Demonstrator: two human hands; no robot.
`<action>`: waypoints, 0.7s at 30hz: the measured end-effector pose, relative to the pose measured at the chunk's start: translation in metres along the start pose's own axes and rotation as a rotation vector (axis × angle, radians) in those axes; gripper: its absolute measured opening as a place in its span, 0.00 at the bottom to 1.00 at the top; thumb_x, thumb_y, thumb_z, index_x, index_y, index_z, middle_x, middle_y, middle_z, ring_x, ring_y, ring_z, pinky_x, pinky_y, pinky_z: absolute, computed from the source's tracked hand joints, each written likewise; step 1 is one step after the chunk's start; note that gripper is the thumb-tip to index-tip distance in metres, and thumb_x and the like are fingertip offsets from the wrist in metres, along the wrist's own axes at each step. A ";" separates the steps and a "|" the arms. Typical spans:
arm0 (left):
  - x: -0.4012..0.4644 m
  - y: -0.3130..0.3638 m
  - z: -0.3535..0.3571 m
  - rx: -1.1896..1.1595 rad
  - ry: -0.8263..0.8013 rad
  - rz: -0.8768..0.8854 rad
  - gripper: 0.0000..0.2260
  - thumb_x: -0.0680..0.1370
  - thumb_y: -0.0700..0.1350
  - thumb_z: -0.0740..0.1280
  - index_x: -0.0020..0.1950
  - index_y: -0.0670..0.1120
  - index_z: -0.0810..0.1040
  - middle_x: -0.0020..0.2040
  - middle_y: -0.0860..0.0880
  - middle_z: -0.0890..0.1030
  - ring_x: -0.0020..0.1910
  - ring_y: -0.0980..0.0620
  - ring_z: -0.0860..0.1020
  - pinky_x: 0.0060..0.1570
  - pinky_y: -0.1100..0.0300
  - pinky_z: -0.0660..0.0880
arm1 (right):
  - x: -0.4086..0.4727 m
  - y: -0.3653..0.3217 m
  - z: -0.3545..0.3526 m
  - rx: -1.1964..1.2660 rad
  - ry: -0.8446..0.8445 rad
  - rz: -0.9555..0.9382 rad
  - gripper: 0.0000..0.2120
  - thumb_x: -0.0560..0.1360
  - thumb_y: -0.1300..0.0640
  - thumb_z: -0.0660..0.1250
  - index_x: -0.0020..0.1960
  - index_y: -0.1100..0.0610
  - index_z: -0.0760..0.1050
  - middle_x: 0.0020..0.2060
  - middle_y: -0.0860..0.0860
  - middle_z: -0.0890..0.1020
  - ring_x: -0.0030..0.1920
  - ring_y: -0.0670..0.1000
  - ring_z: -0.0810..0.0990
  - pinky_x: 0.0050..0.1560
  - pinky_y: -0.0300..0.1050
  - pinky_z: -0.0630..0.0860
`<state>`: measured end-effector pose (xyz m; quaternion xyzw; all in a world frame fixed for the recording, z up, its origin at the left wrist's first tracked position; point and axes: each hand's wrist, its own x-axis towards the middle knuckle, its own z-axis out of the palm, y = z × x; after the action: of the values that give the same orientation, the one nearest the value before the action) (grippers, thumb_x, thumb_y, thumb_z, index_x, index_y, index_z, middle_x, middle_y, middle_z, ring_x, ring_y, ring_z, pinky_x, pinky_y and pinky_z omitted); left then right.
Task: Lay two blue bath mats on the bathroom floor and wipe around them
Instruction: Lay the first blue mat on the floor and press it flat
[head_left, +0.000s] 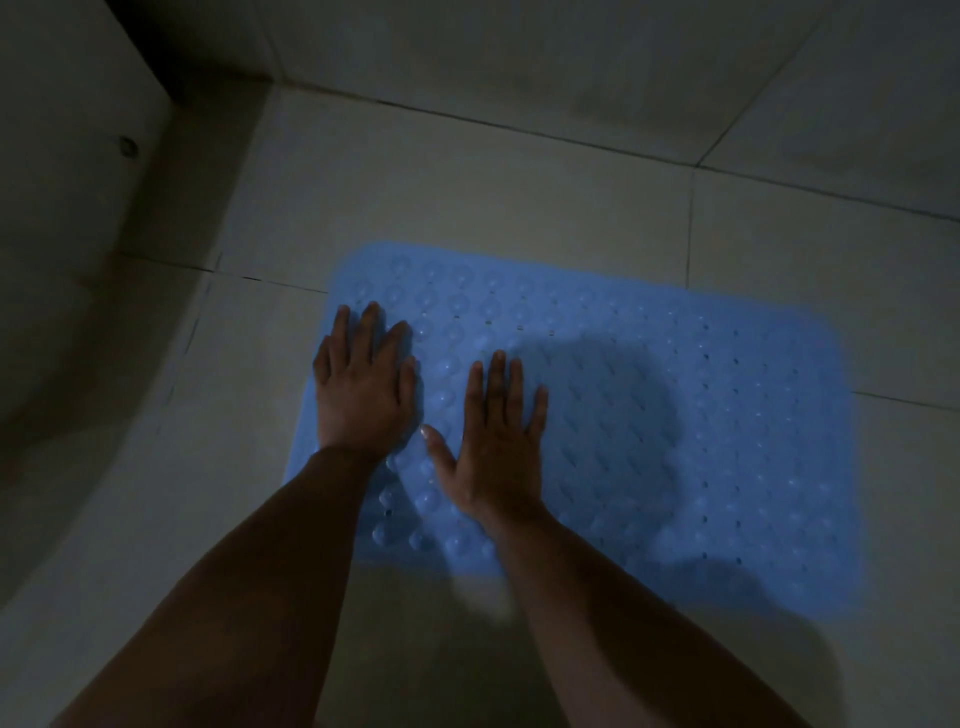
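A blue bath mat (649, 415) lies flat on the pale tiled floor (467, 197), its long side running left to right, dotted with small holes and covered in round bumps that show most clearly on its left half. Only this one mat is in view. Both hands rest palm-down on the left part of it. The left hand (363, 387) sits at the mat's left edge, fingers stretched forward and held fairly close together, gripping nothing. The right hand (496, 441) lies just beside it, a little nearer the person, fingers straight and slightly spread, thumb angled out toward the left wrist, also holding nothing. Bare forearms reach in from the bottom. A dark shadow falls across the middle of the mat. The room is dim. A wall (62, 234) rises at the left.
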<state>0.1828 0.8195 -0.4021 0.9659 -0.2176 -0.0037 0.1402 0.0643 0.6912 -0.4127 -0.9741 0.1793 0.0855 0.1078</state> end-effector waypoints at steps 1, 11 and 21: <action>0.002 -0.001 0.000 0.011 0.010 0.011 0.24 0.84 0.55 0.53 0.76 0.47 0.72 0.81 0.42 0.64 0.82 0.38 0.55 0.76 0.37 0.60 | 0.000 -0.001 -0.001 0.001 -0.001 -0.001 0.45 0.79 0.29 0.45 0.83 0.59 0.42 0.82 0.60 0.42 0.82 0.60 0.37 0.77 0.70 0.44; -0.002 0.006 -0.018 0.038 0.058 0.021 0.21 0.85 0.53 0.55 0.75 0.46 0.73 0.79 0.40 0.67 0.81 0.36 0.59 0.73 0.36 0.65 | 0.007 -0.001 -0.018 0.085 -0.161 0.004 0.48 0.76 0.26 0.48 0.82 0.55 0.35 0.81 0.55 0.33 0.80 0.58 0.29 0.77 0.69 0.36; -0.024 0.034 -0.007 -0.005 -0.120 0.092 0.28 0.82 0.57 0.48 0.77 0.47 0.70 0.80 0.42 0.66 0.82 0.38 0.56 0.77 0.36 0.58 | 0.027 0.033 -0.069 0.452 0.063 0.117 0.22 0.81 0.50 0.64 0.74 0.53 0.72 0.75 0.54 0.71 0.76 0.56 0.66 0.73 0.58 0.66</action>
<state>0.1472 0.8024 -0.3875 0.9525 -0.2699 -0.0558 0.1293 0.0858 0.6356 -0.3574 -0.9153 0.2535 0.0191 0.3123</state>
